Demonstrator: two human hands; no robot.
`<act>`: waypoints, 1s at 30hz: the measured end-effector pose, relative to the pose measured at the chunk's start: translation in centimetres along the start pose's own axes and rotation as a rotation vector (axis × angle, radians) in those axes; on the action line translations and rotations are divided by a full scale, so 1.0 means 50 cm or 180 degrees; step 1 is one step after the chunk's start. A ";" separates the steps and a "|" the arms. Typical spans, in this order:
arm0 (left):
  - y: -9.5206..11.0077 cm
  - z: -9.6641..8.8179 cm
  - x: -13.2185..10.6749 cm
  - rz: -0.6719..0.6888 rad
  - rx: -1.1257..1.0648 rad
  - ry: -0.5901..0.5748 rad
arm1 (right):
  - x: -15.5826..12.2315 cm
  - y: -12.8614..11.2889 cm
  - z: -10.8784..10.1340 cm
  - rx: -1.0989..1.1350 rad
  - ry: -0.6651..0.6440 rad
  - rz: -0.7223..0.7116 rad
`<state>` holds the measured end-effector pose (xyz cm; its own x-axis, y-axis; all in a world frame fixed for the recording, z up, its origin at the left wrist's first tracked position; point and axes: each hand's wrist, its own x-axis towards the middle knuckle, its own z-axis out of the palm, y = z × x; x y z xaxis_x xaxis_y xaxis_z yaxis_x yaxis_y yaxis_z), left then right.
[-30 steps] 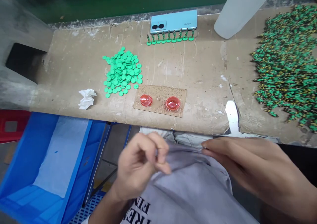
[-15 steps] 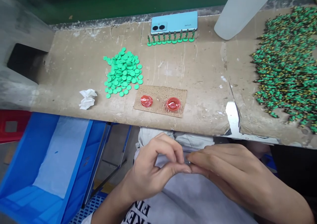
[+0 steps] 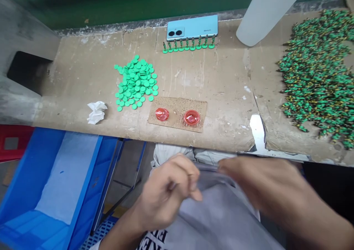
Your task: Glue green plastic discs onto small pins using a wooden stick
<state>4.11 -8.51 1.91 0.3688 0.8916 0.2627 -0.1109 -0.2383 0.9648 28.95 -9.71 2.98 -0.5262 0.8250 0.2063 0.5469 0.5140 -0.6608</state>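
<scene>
Presently, nine based figures point(image 3: 199, 44) stand at twelve o'clock; discs point(image 3: 137, 83) at eleven, heaped figures point(image 3: 315, 76) at two are left. Your left hand point(image 3: 170, 191), right hand point(image 3: 267, 185): grip blurred, undetermined.

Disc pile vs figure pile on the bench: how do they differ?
Colour: the disc pile is plain green; the figure pile mixes green, yellow and dark tones.
Spread: the figure pile covers far more area than the disc pile.
Pieces: the disc pile's are flat and round, the figure pile's irregular.
Both are loose heaps.
</scene>
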 end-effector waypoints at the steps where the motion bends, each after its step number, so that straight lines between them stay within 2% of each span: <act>1: 0.006 -0.006 0.000 -0.0015 -0.0040 0.0164 | -0.004 0.007 -0.001 -0.0142 0.0142 0.0099; 4: 0.015 -0.017 0.005 0.0076 0.0013 0.0398 | -0.004 0.016 0.008 -0.0103 0.0208 -0.0025; 10: -0.011 0.010 0.006 -0.0004 0.0140 0.0244 | 0.016 -0.006 0.036 0.0166 0.0157 -0.0209; 14: -0.022 0.027 0.002 -0.0071 0.0159 0.0200 | 0.018 -0.010 0.034 0.0127 0.0091 -0.0302; 20: -0.015 0.030 0.010 -0.0063 0.0147 0.0181 | 0.017 -0.013 0.026 0.0089 0.0046 -0.0327; 23: -0.013 0.036 0.009 -0.0085 0.0168 0.0182 | 0.022 -0.021 0.025 -0.0162 0.0104 -0.0424; 26: -0.014 0.046 0.004 -0.0237 -0.0022 0.0203 | 0.029 -0.030 0.024 -0.0441 0.0234 -0.0543; 30: -0.004 0.044 0.000 -0.0603 -0.0660 0.0227 | 0.020 -0.019 0.020 -0.0440 0.0290 -0.0616</act>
<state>6.19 -9.29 1.73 0.3360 0.9393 0.0696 -0.2354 0.0122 0.9718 27.26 -9.58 3.09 -0.5723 0.7226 0.3876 0.5289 0.6865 -0.4990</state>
